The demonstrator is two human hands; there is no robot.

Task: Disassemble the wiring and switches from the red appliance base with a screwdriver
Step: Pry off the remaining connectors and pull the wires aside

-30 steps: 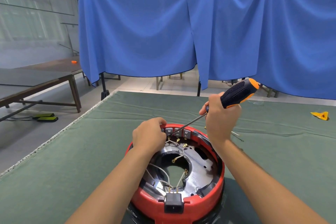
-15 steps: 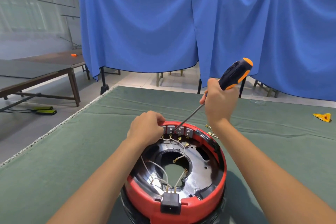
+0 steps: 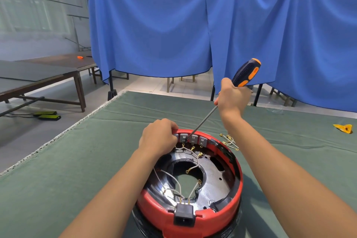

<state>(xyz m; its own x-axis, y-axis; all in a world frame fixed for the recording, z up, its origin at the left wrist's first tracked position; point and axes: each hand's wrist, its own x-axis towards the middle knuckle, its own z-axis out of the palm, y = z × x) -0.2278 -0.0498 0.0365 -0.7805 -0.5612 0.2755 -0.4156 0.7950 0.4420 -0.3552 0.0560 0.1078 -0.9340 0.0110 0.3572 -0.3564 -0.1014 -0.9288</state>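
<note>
Nearest us, the red base (image 3: 190,216) sits on the green bench (image 3: 77,160). Our left hand (image 3: 158,137) curls its fingers over the far rim beside the switches (image 3: 191,138). Our right hand (image 3: 231,96) grips the screwdriver (image 3: 246,72), tip just beyond our left fingers. A slip could jab them or snap a wire. Since a second ago, the handle has risen steeper.

My curled left hand (image 3: 158,137) covers the far-left rim of the round red plastic appliance base (image 3: 193,216), hiding whichever grey switch sits beneath. My right hand (image 3: 232,98) hides the lower end of the black-and-orange screwdriver handle (image 3: 247,72). The base's near edge is cut off below.
</note>
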